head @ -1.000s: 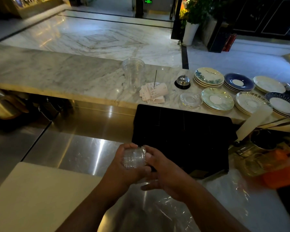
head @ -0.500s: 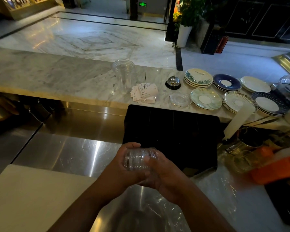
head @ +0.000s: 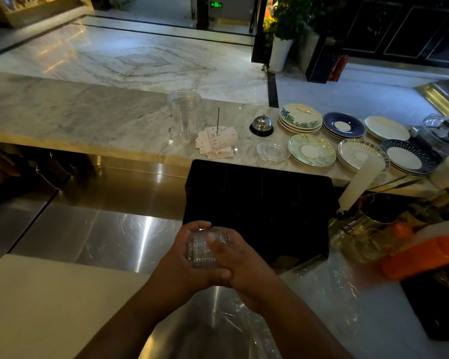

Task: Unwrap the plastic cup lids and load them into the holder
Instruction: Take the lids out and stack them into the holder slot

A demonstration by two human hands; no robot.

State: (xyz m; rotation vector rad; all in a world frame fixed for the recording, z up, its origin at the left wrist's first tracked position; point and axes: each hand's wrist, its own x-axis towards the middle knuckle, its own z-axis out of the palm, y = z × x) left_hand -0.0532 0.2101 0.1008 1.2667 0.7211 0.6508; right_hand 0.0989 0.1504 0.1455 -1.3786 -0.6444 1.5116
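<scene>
Both hands pressing together, left hand [head: 186,257] and right hand [head: 237,263] clamping a stack of clear lids [head: 201,248], hovering just before the black holder [head: 257,203]

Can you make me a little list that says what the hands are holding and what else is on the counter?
holding: stack of clear lids, squeezed between left hand and right hand
in front of hands: black box
under arms: loose plastic wrap
marble counter: stack of clear cups, paper slips, bell, plates
left side: pale board
</scene>
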